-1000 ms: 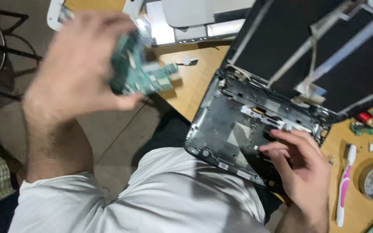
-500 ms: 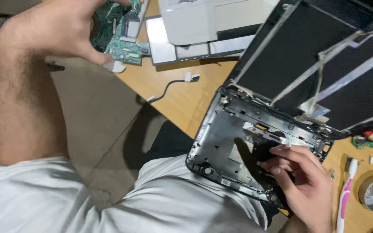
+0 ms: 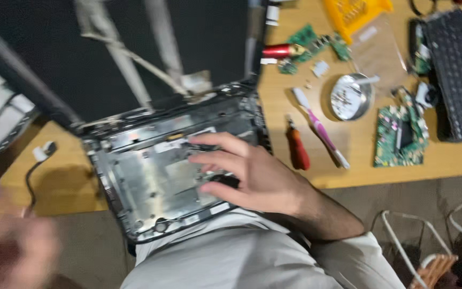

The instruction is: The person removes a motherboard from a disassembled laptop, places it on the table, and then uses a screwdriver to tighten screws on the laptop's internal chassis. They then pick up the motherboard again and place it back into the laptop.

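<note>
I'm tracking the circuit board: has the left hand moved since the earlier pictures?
Yes. The left hand, raised earlier with a green circuit board beyond the opened grey laptop base, is now low, blurred, nearer than its left corner; no board shows.

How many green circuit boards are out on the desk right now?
2, as far as I can see: one green circuit board lies right of the pink toothbrush, near the keyboard; another board lies at the top beside the red tool. Blur may hide others.
</note>
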